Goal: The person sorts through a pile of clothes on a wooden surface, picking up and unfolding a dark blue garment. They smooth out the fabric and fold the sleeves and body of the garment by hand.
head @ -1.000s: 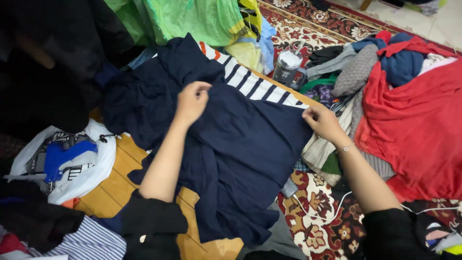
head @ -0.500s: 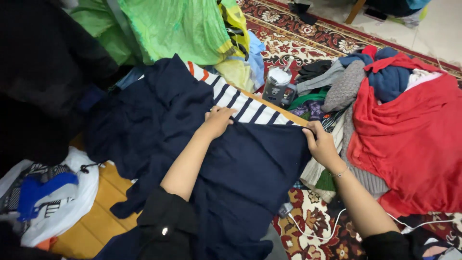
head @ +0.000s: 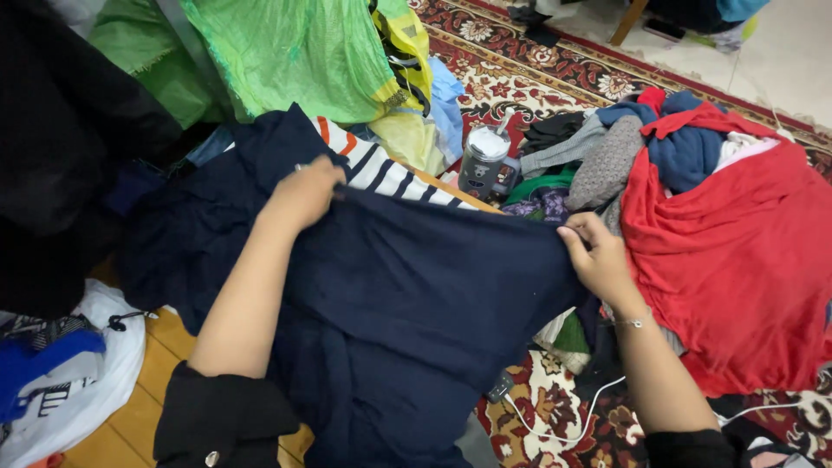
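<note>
Since earlier frame: left hand [head: 305,192] slid left along navy garment [head: 390,321]; both hands' fingers clamped on fold, right hand [head: 596,256] fingertips hidden.

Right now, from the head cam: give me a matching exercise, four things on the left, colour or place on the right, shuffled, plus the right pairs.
Things:
1. garment held by both hands
2. cloth heaped at the right
3. woven sack at the top
4. cup with a lid

Descriptions:
A. green
B. dark navy
C. standing on the patterned rug
D. red

Pairs: 1-B, 2-D, 3-A, 4-C

The left hand and right hand each pinch the garment's upper edge.
</note>
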